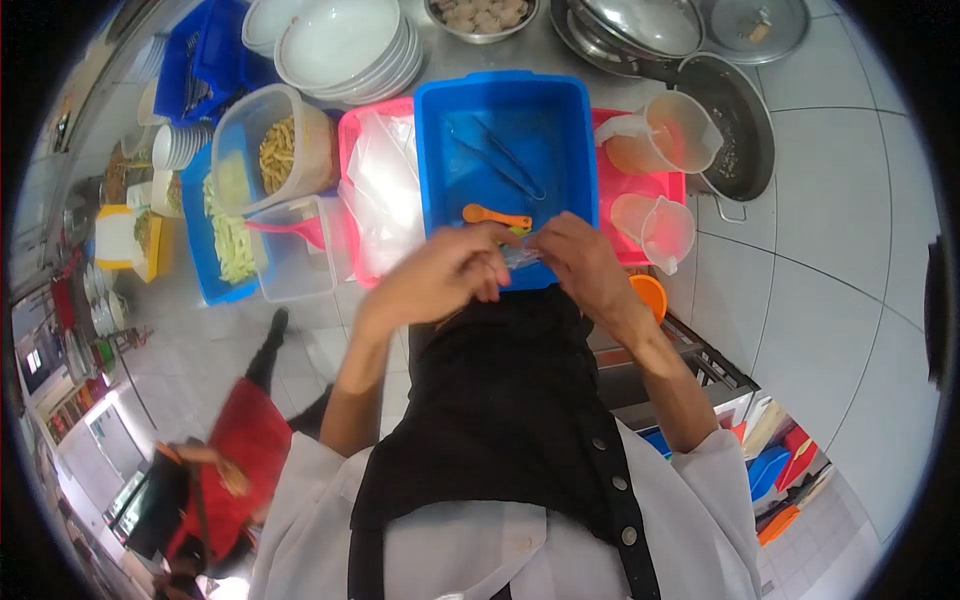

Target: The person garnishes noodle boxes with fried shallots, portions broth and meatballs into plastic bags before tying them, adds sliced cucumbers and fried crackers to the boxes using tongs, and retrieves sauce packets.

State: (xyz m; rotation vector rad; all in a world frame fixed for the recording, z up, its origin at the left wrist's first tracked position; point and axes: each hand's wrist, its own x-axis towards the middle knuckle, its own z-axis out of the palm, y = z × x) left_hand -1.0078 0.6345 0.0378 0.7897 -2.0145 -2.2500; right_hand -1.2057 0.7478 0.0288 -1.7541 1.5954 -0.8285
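Both hands are over the near end of a blue tray (435, 150). Curled and slightly blurred, my left hand (445, 265) has its fingertips by an orange measuring spoon (497, 216); what they pinch is hidden. My right hand (580, 262) is closed, with its fingertips against a small clear plastic bag (521, 258) that lies between the hands. Something yellow-green shows just under the spoon, too small to name. Farther back in the tray lie metal tongs (505, 160).
Left of the tray are a pink tray (350, 125) with white plastic bags (385, 195) and a tub (230, 150) of yellowish strips. To the right stand two plastic jugs (672, 135) and a pan (735, 120). Stacked bowls (340, 45) sit behind. A person in red (240, 440) is at lower left.
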